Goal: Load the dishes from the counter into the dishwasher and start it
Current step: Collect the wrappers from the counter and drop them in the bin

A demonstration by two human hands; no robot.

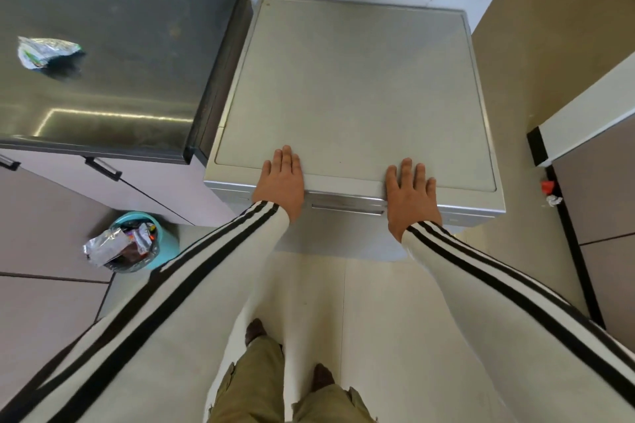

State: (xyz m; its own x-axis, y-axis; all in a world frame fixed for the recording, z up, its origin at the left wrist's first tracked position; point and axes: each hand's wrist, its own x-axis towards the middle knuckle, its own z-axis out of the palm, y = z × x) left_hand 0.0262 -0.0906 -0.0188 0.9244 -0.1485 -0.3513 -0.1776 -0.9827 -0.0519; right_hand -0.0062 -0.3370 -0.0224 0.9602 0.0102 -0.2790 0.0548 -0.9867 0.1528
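A silver freestanding dishwasher [357, 86] stands straight ahead, seen from above, with its door shut. A narrow handle recess [347, 208] shows on its front edge between my hands. My left hand [281, 182] lies flat on the front left of the top, fingers straight. My right hand [410, 192] lies flat on the front right, fingers spread. Neither hand holds anything. No dishes are in view.
A dark counter [113, 72] adjoins the dishwasher on the left and carries a crumpled foil wrapper [44, 51]. A teal bin [137, 242] full of wrappers stands on the floor below. At the right is a cabinet corner [584, 134], with small red scraps [548, 191] on the floor.
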